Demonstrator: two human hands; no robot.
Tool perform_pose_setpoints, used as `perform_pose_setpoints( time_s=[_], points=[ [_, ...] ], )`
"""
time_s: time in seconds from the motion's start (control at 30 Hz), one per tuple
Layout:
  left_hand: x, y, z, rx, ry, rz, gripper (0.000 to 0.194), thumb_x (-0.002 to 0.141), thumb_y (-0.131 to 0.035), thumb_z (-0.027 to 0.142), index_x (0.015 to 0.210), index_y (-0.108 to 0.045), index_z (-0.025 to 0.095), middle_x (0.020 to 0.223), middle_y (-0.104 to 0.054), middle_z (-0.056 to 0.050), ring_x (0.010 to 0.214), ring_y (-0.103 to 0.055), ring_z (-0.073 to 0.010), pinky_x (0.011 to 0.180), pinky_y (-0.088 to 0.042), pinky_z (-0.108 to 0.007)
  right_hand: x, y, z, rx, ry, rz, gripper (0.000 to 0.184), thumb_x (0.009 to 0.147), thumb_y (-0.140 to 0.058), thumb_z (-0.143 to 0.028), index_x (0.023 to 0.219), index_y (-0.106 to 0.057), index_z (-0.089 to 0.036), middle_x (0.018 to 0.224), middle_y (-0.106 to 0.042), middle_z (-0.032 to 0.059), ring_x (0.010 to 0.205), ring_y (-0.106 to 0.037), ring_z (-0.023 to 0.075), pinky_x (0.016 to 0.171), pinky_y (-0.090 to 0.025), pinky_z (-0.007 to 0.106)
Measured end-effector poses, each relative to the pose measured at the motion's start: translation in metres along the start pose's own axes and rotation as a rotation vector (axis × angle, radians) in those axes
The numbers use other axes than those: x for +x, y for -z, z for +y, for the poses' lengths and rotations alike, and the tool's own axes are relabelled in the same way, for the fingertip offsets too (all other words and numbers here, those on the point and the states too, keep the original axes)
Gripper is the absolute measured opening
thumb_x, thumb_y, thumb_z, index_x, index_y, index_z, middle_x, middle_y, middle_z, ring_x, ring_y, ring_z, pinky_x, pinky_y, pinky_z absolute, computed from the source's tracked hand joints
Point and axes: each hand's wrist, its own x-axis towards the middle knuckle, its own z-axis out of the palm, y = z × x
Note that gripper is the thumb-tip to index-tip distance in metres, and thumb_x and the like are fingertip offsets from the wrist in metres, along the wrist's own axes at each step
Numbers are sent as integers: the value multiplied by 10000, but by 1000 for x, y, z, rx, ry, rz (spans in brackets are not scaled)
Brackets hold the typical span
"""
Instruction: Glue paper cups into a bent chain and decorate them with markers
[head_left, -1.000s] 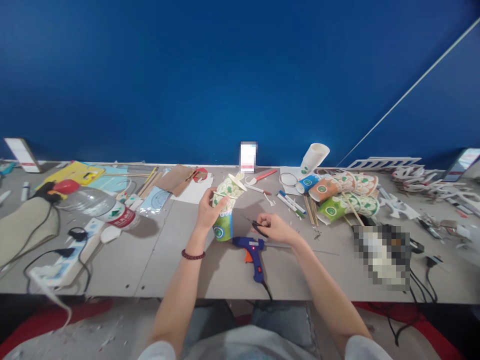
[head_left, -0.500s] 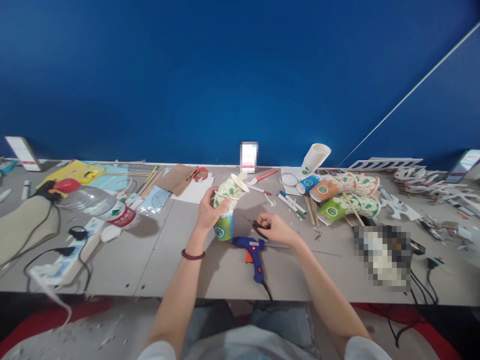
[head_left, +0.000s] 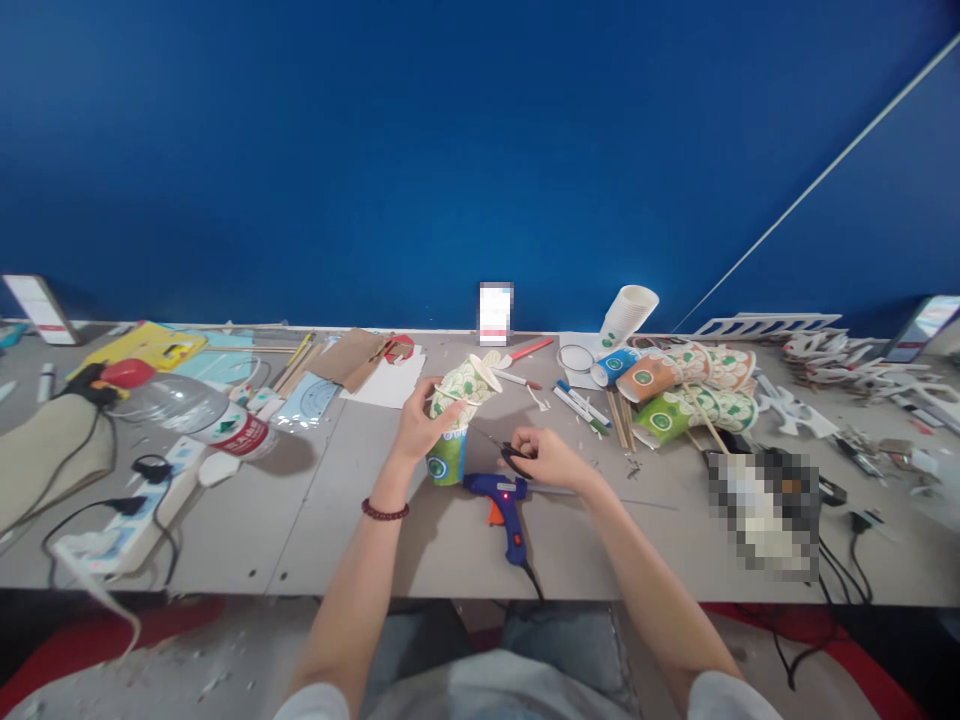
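My left hand (head_left: 420, 425) is closed round a stack of green patterned paper cups (head_left: 454, 420), the upper cup tilted to the right above a lower one that stands on the table (head_left: 300, 520). My right hand (head_left: 547, 458) grips a pair of black scissors (head_left: 506, 455), whose blades point left towards the cups. A blue hot glue gun (head_left: 502, 500) with an orange trigger lies just in front of both hands, its red light on.
Several printed paper cups (head_left: 686, 390), wooden sticks and markers lie at the right. A clear water bottle (head_left: 195, 415), a power strip (head_left: 127, 525) with cables, cardboard and a yellow sheet lie at the left. A blue wall rises behind the table.
The upper cup has tilted further to the right in my left hand. My right hand with the scissors has shifted slightly towards the cups.
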Motion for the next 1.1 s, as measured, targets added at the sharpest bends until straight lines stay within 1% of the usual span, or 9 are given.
perform_pose_setpoints(
  time_s=[0.17, 0.33, 0.47, 0.57, 0.73, 0.83, 1.0, 1.1],
  points=[
    [1, 2, -2, -2, 25, -9, 372, 666, -720, 391, 930, -549, 194, 837, -642, -19, 696, -616, -160, 602, -497, -255, 0, 0, -2, 6, -17, -10, 362, 717, -634, -492, 643, -433, -201, 492, -360, -93, 492, -284, 78, 472, -232, 209],
    [0, 2, -3, -8, 13, 3, 375, 681, -709, 399, 950, -551, 193, 841, -642, -22, 694, -613, -159, 603, -490, -255, 0, -1, -2, 19, -8, -2, 340, 730, -629, -459, 647, -424, -201, 490, -352, -96, 495, -290, 78, 478, -234, 208],
    [-2, -1, 0, -37, -54, 14, 413, 677, -705, 403, 992, -536, 195, 882, -649, -39, 764, -630, -182, 641, -501, -272, 0, -1, -1, -26, 55, 48, 346, 727, -643, -443, 637, -411, -203, 481, -331, -97, 499, -262, 78, 477, -226, 210],
    [-3, 0, 1, -9, -106, 7, 443, 671, -705, 405, 1019, -531, 195, 907, -648, -48, 807, -634, -195, 673, -505, -283, -1, -1, 0, -56, 98, 56, 335, 735, -638, -434, 633, -417, -203, 482, -352, -87, 495, -271, 80, 470, -226, 215],
    [-3, 3, -1, 16, -149, -11, 428, 693, -697, 388, 1035, -533, 188, 914, -637, -49, 818, -623, -191, 695, -502, -282, -1, -3, 1, -75, 112, 57, 338, 746, -633, -447, 630, -429, -203, 489, -390, -76, 490, -300, 82, 459, -232, 216],
    [-3, 3, -2, 18, -144, -26, 419, 701, -700, 379, 1032, -533, 183, 908, -625, -42, 812, -615, -184, 690, -498, -275, -1, -4, 0, -71, 108, 54, 344, 748, -631, -446, 627, -419, -204, 484, -396, -80, 483, -306, 79, 454, -231, 211],
    [-2, 3, -2, 2, -138, -32, 384, 714, -695, 370, 1010, -538, 183, 879, -618, -26, 785, -610, -170, 662, -493, -258, 0, -4, -2, -100, 131, 83, 306, 751, -623, -392, 631, -414, -203, 468, -389, -88, 469, -290, 73, 449, -223, 209],
    [-2, 3, -3, -5, -136, -33, 382, 718, -695, 363, 1016, -538, 182, 883, -617, -25, 785, -612, -166, 667, -495, -258, 0, -5, 1, -85, 123, 73, 312, 750, -631, -393, 633, -414, -202, 467, -389, -90, 472, -295, 72, 450, -226, 206]
  ],
)
